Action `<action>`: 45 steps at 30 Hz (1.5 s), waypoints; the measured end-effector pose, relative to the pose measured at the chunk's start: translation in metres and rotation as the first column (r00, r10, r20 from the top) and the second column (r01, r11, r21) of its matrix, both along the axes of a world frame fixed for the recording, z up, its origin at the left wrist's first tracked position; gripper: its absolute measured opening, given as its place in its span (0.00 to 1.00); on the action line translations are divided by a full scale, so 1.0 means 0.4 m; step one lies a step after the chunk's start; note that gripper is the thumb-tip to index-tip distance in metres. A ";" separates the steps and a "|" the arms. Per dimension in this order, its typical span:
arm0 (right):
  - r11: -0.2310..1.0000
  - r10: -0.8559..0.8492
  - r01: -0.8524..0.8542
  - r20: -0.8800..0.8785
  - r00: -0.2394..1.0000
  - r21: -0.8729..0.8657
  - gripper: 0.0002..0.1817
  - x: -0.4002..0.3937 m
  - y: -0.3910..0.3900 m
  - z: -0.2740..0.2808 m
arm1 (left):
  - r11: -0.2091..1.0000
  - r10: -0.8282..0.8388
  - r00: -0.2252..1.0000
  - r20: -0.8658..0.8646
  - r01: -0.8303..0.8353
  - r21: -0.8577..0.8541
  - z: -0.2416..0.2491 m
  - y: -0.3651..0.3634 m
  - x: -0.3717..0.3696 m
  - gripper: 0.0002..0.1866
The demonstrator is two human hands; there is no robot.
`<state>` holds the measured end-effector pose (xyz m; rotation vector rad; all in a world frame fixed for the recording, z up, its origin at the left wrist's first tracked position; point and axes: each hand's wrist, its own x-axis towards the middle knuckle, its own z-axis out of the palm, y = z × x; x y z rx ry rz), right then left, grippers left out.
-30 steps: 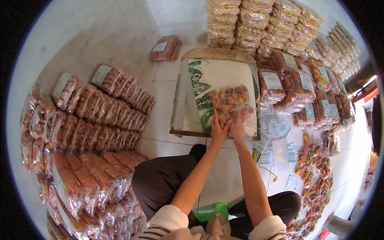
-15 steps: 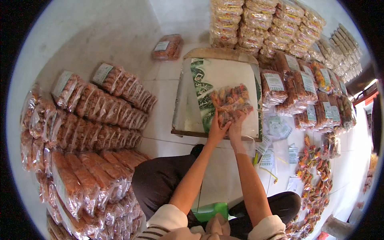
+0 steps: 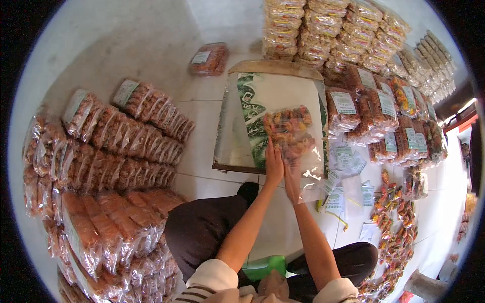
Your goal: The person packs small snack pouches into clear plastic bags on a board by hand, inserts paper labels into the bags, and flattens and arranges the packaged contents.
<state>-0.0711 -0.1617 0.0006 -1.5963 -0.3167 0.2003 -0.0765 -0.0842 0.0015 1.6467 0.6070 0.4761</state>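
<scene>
Head-worn view — looking forward and steeply down, fairly close.

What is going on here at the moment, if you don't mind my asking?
A person seated on the floor has both hands, left and right, at a clear plastic bag of colorful wrapped pieces on a low board. The bag's clear film lies over the right hand. Similar pieces and printed labels lie on the floor, with filled packs stacked on both sides.
</scene>
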 end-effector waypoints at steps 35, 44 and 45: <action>0.736 0.487 -0.053 0.474 0.733 -0.675 0.32 -0.080 -0.220 0.006 | 0.847 0.442 0.788 -0.429 -0.208 0.490 0.099 -0.055 -0.011 0.36; 0.547 0.395 -0.169 0.075 0.916 -0.820 0.23 -0.041 -0.677 0.380 | 0.850 -0.472 0.784 0.404 0.283 0.443 0.373 -0.429 0.060 0.17; 0.634 0.266 -0.074 0.128 0.955 -0.769 0.22 -0.051 -0.737 0.438 | 0.793 -0.596 0.704 0.388 0.438 0.423 0.402 -0.491 0.045 0.15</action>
